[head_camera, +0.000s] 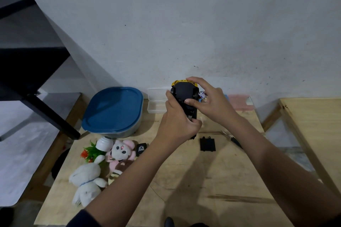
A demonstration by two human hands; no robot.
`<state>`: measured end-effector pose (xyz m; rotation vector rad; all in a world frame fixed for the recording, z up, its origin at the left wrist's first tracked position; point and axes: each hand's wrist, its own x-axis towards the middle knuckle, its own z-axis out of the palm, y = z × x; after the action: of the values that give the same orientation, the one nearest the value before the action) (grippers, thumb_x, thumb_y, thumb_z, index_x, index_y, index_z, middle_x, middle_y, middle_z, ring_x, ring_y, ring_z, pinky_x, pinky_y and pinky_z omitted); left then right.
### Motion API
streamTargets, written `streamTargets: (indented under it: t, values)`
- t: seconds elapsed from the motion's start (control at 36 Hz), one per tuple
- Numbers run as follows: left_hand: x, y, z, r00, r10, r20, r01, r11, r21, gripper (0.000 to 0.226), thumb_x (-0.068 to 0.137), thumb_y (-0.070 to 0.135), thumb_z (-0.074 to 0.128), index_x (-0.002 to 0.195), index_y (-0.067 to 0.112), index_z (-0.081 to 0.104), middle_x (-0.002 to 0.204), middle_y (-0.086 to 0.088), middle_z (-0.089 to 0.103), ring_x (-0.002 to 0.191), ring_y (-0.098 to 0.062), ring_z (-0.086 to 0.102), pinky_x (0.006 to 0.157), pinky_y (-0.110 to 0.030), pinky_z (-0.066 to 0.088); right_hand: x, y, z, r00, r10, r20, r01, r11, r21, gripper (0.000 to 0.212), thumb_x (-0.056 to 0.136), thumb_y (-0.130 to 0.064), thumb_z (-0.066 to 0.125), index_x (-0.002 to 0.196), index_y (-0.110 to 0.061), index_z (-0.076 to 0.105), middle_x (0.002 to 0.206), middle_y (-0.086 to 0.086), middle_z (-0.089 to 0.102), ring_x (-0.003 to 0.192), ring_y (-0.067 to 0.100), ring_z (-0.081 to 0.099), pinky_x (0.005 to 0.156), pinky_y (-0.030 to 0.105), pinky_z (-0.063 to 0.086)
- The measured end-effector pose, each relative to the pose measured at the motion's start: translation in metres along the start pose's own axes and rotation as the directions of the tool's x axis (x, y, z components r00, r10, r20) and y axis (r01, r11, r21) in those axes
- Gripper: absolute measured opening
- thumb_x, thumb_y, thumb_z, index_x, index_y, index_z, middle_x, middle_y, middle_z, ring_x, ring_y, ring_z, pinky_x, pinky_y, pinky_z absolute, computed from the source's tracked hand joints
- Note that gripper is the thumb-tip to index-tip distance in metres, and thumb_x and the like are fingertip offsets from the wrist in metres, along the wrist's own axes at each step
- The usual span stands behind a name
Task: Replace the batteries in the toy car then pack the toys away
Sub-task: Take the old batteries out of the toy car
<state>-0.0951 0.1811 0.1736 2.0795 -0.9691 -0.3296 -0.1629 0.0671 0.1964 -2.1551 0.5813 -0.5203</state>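
Gripping the toy car's near end, the left hand is holding it belly-up over the table, nose pointing away, while the right hand is steadying the far end, a battery tucked in its curled fingers just beside the underside.

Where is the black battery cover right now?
In the head view, the black battery cover lies flat on the wooden table, right of centre, just below the held toy car, with the screwdriver to its right.

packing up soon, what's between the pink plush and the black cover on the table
Head view: a black logo-printed box by the pink plush, then the left forearm over bare table, then the black cover.
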Motion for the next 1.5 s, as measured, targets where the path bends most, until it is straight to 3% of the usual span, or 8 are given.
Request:
streamTargets:
  t: [0.47, 0.69, 0.89, 1.03, 1.17, 1.25, 1.33, 1.5]
  values:
    - [0.006, -0.007, -0.004, 0.994, -0.033, 0.104, 0.036, 0.999, -0.02, 0.087, 0.064, 0.035, 0.054, 0.137, 0.019, 0.011, 0.113, -0.007, 0.048, 0.089, -0.02, 0.06, 0.072, -0.043, 0.057, 0.006, 0.014, 0.003, 1.0, 0.002, 0.015, -0.003, 0.999, 0.044, 0.048, 0.08, -0.039, 0.068, 0.116, -0.056, 0.041, 0.116, 0.012, 0.061, 0.061, 0.005, 0.034, 0.06, 0.027, 0.034]
    - [0.01, -0.014, -0.009, 0.94, -0.059, 0.336, 0.062, 0.998, 0.001, 0.099, 0.075, 0.045, 0.06, 0.148, 0.024, -0.004, 0.135, -0.007, 0.038, 0.109, -0.018, 0.052, 0.09, -0.038, 0.051, 0.003, 0.029, 0.002, 0.993, 0.103, 0.051, -0.111, 0.974, 0.2, 0.041, 0.082, -0.026, 0.069, 0.116, -0.04, 0.05, 0.12, -0.021, 0.05, 0.11, 0.005, 0.05, 0.089, 0.021, 0.043]
    - [0.013, -0.024, -0.01, 0.873, -0.065, 0.483, 0.145, 0.981, -0.129, 0.105, 0.08, 0.045, 0.064, 0.148, 0.031, -0.015, 0.132, 0.0, 0.051, 0.115, -0.014, 0.055, 0.098, -0.036, 0.048, 0.006, 0.047, 0.005, 0.956, 0.267, 0.125, -0.294, 0.899, 0.325, 0.041, 0.083, -0.023, 0.069, 0.12, -0.033, 0.054, 0.093, -0.005, 0.057, 0.041, -0.008, 0.048, 0.038, 0.007, 0.033]
    - [0.009, -0.04, -0.019, 0.824, -0.018, 0.567, 0.214, 0.935, -0.281, 0.114, 0.08, 0.02, 0.074, 0.143, 0.044, -0.017, 0.121, 0.009, 0.058, 0.11, -0.003, 0.058, 0.092, -0.021, 0.048, 0.005, 0.053, 0.004, 0.927, 0.312, 0.208, -0.373, 0.827, 0.421, 0.041, 0.082, -0.023, 0.069, 0.118, -0.038, 0.054, 0.073, 0.001, 0.058, 0.044, 0.015, 0.031, 0.036, 0.018, 0.025]
    - [0.01, -0.048, -0.028, 0.794, 0.056, 0.605, 0.217, 0.904, -0.368, 0.122, 0.072, 0.022, 0.081, 0.138, 0.058, -0.015, 0.14, 0.007, 0.046, 0.124, -0.014, 0.052, 0.101, -0.036, 0.047, 0.006, 0.047, 0.005, 0.933, 0.26, 0.249, -0.343, 0.849, 0.401, 0.05, 0.085, -0.021, 0.065, 0.129, -0.037, 0.048, 0.045, -0.016, 0.054, 0.037, 0.011, 0.026, 0.034, 0.017, 0.023]
    - [0.008, -0.051, -0.028, 0.817, 0.072, 0.572, 0.195, 0.9, -0.391, 0.123, 0.066, 0.027, 0.084, 0.138, 0.062, -0.01, 0.146, 0.007, 0.041, 0.127, -0.016, 0.049, 0.103, -0.043, 0.045, 0.003, 0.039, 0.004, 0.946, 0.239, 0.219, -0.3, 0.9, 0.316, 0.056, 0.085, -0.03, 0.065, 0.135, -0.041, 0.041, 0.066, -0.028, 0.06, 0.047, 0.0, 0.039, 0.045, 0.009, 0.035]
    - [0.001, -0.056, -0.02, 0.851, 0.067, 0.521, 0.182, 0.893, -0.412, 0.124, 0.068, 0.022, 0.084, 0.139, 0.059, -0.011, 0.146, 0.011, 0.037, 0.126, -0.007, 0.047, 0.102, -0.04, 0.046, 0.002, 0.038, 0.005, 0.96, 0.208, 0.187, -0.237, 0.96, 0.149, 0.062, 0.081, -0.041, 0.066, 0.136, -0.045, 0.037, 0.133, -0.017, 0.049, 0.115, 0.004, 0.047, 0.097, 0.022, 0.04]
    - [0.001, -0.06, -0.02, 0.93, -0.031, 0.367, 0.2, 0.879, -0.432, 0.125, 0.071, 0.014, 0.082, 0.144, 0.048, -0.014, 0.14, 0.01, 0.038, 0.12, 0.002, 0.044, 0.085, -0.014, 0.044, -0.012, 0.029, 0.007, 0.998, 0.046, -0.031, -0.044, 0.997, 0.057, 0.049, 0.085, -0.03, 0.065, 0.131, -0.035, 0.049, 0.124, -0.006, 0.06, 0.116, 0.006, 0.051, 0.102, 0.028, 0.041]
